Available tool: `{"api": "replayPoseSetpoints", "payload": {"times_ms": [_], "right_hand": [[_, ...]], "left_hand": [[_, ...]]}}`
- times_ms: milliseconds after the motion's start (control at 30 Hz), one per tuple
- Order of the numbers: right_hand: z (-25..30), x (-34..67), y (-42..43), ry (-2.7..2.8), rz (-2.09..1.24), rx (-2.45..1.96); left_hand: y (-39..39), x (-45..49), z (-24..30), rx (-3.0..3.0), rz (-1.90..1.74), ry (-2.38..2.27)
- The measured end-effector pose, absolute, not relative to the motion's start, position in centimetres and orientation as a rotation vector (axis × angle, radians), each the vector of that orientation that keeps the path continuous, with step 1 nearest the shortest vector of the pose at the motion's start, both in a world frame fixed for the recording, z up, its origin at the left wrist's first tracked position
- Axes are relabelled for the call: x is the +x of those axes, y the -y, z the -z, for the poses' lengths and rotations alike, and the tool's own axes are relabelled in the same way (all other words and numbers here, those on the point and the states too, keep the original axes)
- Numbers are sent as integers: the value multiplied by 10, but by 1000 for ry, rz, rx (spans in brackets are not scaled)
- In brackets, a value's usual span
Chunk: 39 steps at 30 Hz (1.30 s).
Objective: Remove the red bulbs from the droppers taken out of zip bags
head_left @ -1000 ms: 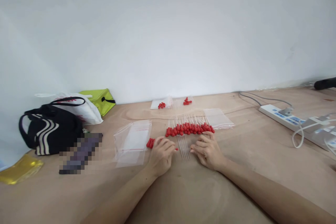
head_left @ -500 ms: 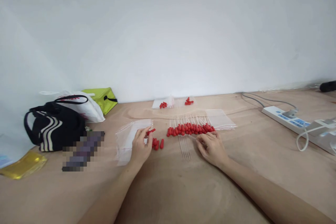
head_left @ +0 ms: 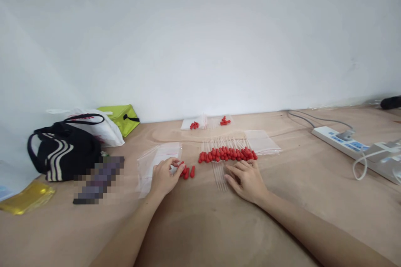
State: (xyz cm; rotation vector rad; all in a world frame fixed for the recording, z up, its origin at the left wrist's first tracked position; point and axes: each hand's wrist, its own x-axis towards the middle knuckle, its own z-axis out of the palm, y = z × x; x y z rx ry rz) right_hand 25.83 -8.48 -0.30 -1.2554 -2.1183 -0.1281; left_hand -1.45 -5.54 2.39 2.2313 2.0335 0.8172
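Note:
My left hand (head_left: 164, 175) rests on the wooden table (head_left: 219, 225) at the edge of a pile of clear zip bags (head_left: 156, 162), its fingertips touching a few loose red rubber caps (head_left: 188, 171). Whether it grips a cap I cannot see clearly; the fingers are curled. My right hand (head_left: 246, 179) lies flat with fingers spread beside several bare clear tubes (head_left: 219, 175). Just beyond it runs a row of clear droppers with red caps (head_left: 227, 153).
More zip bags (head_left: 261, 142) lie behind the row, and two small bags with red caps (head_left: 206, 122) by the wall. At left are a black striped bag (head_left: 61, 150), a white bag (head_left: 94, 127) and a green pouch (head_left: 120, 117). A power strip (head_left: 341, 139) with cables is at right.
My left hand went left from the tubes to the zip bags, lifted a red cap, then came down by the loose caps. My right hand opened flat beside the tubes.

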Motion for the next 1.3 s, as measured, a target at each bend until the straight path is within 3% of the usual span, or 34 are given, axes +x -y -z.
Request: {"api": "replayPoseSetpoints", "payload": {"times_ms": [300, 633, 967, 1300], "right_hand": [[-1, 258, 87, 2165, 47, -1246], [6, 263, 81, 1968, 70, -1290], [7, 263, 79, 1908, 125, -1361], [6, 264, 81, 1874, 19, -1369]], "left_hand": [[61, -6, -26, 2433, -924, -2094], [57, 54, -35, 2687, -907, -1733], [14, 91, -29, 2308, -846, -1908], [18, 78, -37, 2159, -1018, -1918]]}}
